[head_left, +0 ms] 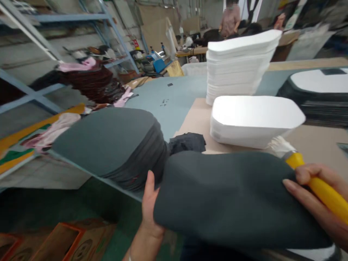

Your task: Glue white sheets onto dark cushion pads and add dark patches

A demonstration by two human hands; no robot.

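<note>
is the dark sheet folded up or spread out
Spread out: the dark sheet shows as one broad, gently bowed face between the left hand and right hand, no fold line visible.

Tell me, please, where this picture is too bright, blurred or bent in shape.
Head view: the front white stack is nearly washed out on top; head view: the brush has soft, smeared bristles, and the distant person is unsharp, head pixelated; head view: the blue shelf frame leans steeply, probably wide-angle distortion.
</note>
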